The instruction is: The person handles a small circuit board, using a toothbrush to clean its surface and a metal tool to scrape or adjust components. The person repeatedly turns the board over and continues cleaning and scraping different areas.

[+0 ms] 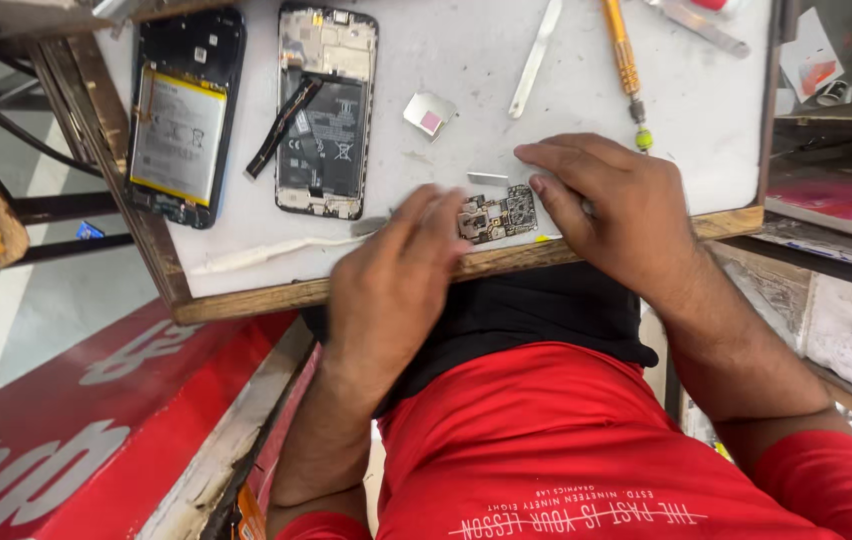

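Note:
A small circuit board (499, 213) lies near the front edge of the white worktop (466, 70). My left hand (396, 280) rests flat beside it, fingertips touching its left end, with a thin metal tool tip (371, 226) poking out from under the fingers. My right hand (611, 205) lies over the board's right side, fingers spread, index finger pointing left above the board; something thin may be under the palm. Two opened phones lie at the back left: one with a white battery (178, 135), one with a black battery and loose ribbon cable (324, 120).
A small metal shield (429, 113), a flat metal spudger (536, 55), an orange-handled screwdriver (626, 65) and tweezers (703, 28) lie on the worktop. A white strip (266, 252) lies near the wooden front edge (246, 298). Cluttered shelves stand at right, a red board below left.

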